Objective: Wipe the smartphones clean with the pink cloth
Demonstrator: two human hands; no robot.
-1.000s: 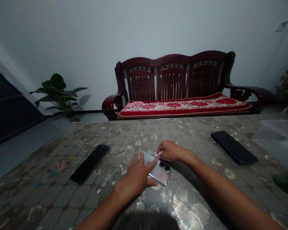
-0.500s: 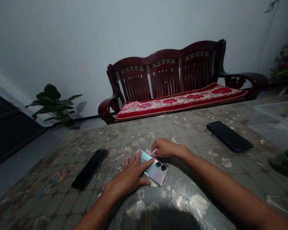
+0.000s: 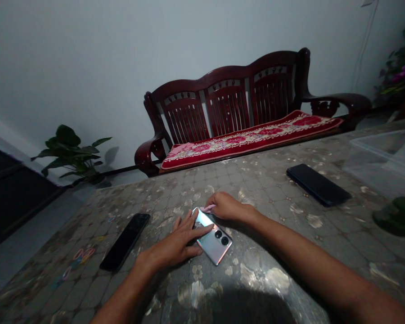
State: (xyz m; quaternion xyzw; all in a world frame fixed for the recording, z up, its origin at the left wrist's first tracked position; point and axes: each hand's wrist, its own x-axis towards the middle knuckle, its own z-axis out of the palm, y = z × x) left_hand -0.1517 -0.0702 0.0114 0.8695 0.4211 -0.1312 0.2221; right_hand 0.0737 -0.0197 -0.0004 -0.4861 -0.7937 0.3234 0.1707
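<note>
A silver phone [image 3: 214, 248] lies back side up on the table, its two round camera lenses toward the lower right. Across its left part rests my left hand [image 3: 181, 238], fingers spread and flat, with the thumb by the near edge. My right hand [image 3: 224, 206] is closed on a small pink cloth [image 3: 207, 208] at the far edge of the phone. Part of the cloth is hidden inside the fist.
A black phone [image 3: 125, 243] lies to the left, near several coloured rubber bands [image 3: 83, 254]. To the right are another dark phone [image 3: 319, 184], a clear plastic box [image 3: 374, 173] and a green object [image 3: 396, 216]. A wooden bench [image 3: 226, 103] stands beyond the table [image 3: 256, 173].
My right hand and the pink cloth have shifted slightly left along the phone's far edge. The view has turned a little; my left hand stays on the phone.
</note>
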